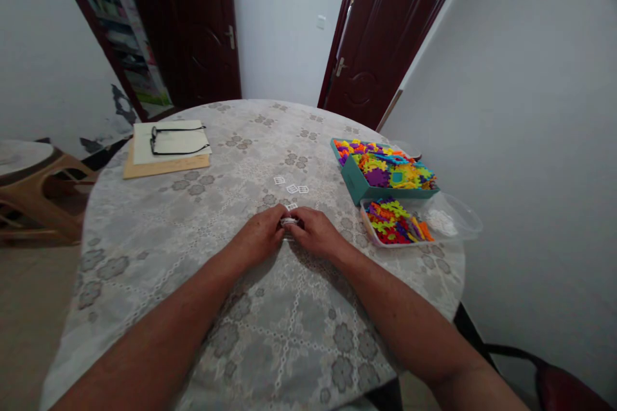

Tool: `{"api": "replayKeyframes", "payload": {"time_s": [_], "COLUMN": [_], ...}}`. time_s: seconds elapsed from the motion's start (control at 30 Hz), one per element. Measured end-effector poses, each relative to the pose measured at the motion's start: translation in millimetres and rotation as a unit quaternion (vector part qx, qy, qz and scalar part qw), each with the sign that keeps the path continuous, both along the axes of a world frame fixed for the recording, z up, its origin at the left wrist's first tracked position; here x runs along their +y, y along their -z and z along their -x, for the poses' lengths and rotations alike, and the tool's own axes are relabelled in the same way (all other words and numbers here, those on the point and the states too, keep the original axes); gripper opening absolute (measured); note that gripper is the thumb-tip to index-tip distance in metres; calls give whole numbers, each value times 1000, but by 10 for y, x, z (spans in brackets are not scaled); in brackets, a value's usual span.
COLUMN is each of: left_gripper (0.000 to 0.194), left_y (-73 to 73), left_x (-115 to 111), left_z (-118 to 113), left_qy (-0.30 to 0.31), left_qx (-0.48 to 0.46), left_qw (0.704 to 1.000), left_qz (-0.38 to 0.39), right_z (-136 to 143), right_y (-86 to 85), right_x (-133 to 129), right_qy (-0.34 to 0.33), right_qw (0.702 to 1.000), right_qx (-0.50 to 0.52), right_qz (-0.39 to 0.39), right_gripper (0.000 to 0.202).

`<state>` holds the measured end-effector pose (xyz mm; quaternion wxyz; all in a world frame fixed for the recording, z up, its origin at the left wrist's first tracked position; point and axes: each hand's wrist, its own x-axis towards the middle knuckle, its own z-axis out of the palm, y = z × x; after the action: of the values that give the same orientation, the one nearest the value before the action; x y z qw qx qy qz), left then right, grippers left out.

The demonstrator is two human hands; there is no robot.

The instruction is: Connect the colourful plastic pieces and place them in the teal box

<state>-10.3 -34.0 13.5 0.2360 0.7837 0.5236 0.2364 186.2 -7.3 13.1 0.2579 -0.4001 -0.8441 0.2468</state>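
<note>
Left hand (pixel 264 231) and right hand (pixel 317 232) meet over the near-middle of the table; fingers of both curl inward, pinching a small stack of white pieces (pixel 290 221) between them. Stack: thin, flat, edges showing as pale layers; fingers cover most of it, count unreadable. Just beyond the hands, loose white pieces (pixel 292 189) lie flat on the cloth, small open frames with crossbars, material looks like plastic.

Tablecloth (pixel 260 314): pale, lace-like pattern, grey flower motifs, over a rounded tabletop.

Right of the right hand: clear tub (pixel 369 229), low-walled, holding multicoloured notched pieces (pixel 393 218). Beside it, a white heap (pixel 440 223) in clear plastic; tray or lid, cannot tell. Behind the tub, touching or nearly so, a teal box (pixel 355 183), straight-sided, heaped with similar bright pieces.

Far left: black-framed glasses (pixel 153 141), arms unfolded, on pale paper (pixel 180 141) over a tan, flat rectangle (pixel 166 169). Beyond the table, dark red-brown panelled doors (pixel 385 26).
</note>
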Motion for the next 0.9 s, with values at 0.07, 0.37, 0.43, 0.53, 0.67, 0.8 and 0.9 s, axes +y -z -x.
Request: {"api": "replayKeyframes", "payload": {"time_s": [0.07, 0.37, 0.43, 0.53, 0.67, 0.8, 0.9], "left_gripper": [13, 27, 36, 29, 24, 27, 27], "left_y": [-13, -54, -31, -9, -19, -31, -27], "left_x": [-9, -25, -1, 28, 12, -22, -22], "left_z": [-13, -24, -20, -21, -29, -26, -24], "left_qy": [2, -44, -54, -45, -67, -88, -78], "left_qx": [3, -42, -57, -44, -37, -55, -46], "left_qw": [1000, 998, 996, 998, 997, 995, 996], "left_qz": [-18, 28, 32, 21, 15, 9, 2], "right_z": [2, 39, 36, 36, 42, 44, 46], "right_y": [10, 78, 92, 101, 98, 109, 124], "right_x": [-6, -20, -13, -6, -10, -6, -4], "right_qy": [2, -10, -15, -21, -14, 0, 15], "right_qw": [1000, 998, 997, 997, 997, 997, 997], "right_qx": [-3, -40, -37, -32, -34, -32, -33], "right_qz": [2, -55, -62, -69, -66, -68, -64], "right_gripper": [16, 17, 19, 22, 22, 20, 17]}}
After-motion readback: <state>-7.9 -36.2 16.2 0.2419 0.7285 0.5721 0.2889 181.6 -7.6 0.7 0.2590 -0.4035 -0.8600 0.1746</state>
